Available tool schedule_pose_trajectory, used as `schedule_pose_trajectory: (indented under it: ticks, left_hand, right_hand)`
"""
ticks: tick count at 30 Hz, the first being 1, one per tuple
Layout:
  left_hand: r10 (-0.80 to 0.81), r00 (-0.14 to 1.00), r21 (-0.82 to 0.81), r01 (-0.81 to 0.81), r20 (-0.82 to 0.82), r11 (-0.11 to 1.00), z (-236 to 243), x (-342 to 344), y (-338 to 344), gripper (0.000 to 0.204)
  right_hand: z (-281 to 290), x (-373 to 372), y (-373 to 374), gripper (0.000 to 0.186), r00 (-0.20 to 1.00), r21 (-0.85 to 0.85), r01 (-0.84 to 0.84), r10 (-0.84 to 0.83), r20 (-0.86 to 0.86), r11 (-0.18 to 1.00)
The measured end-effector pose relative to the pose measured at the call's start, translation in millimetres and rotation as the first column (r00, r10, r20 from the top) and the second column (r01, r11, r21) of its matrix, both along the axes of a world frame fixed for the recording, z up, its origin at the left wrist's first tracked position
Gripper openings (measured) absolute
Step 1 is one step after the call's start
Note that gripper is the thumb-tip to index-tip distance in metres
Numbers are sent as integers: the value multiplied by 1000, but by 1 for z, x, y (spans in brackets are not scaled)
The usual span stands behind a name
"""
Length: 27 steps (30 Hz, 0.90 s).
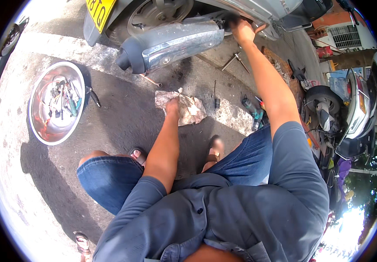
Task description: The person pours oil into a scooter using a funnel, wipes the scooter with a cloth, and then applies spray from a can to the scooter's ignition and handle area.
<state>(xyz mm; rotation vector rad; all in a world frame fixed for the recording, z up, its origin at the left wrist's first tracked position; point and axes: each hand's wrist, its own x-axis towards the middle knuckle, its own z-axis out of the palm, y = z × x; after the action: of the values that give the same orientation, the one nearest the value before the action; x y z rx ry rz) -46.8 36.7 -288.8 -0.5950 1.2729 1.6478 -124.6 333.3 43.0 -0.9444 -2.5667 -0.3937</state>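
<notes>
A stained, crumpled cloth (192, 110) lies on the ground in front of me, and the closed fingers of my left hand (172, 106) grip its upper part. My right hand (243, 31) reaches up to the underside of a grey scooter (258, 8), by the front end of its silver muffler (184, 46). Its fingers are curled there, against a dark blurred part, and what they hold is hidden. Between the muffler and the cloth lies a combination wrench (152, 81). A T-handle wrench (237, 61) rests on the ground below my right wrist.
A metal basin (35, 109) of tools stands at left, a black-handled tool (94, 97) beside it. A long-shafted socket tool (216, 101) and a teal power drill (254, 114) lie right of the cloth. Another scooter (358, 105) is at far right. A sandalled foot (83, 244) shows lower left.
</notes>
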Motion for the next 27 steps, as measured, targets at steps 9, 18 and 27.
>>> schedule_pose_trajectory:
  ticks: [9,18,27]
  left_hand:
    - [-282,923,-305,198,-261,932,18,17,5,49]
    - [-153,962,-269,90,-225,959,18,8,-23,50]
    - [23,969,-109,-52,-244,993,-7,-6,-30,45]
  right_hand:
    - [-35,8,69,39,993,-103,121,-121,6,987]
    - [-27,-2,16,50,982,42,-184,182,42,982]
    - [-12,-31,-35,42,997,42,-7,4,78,999]
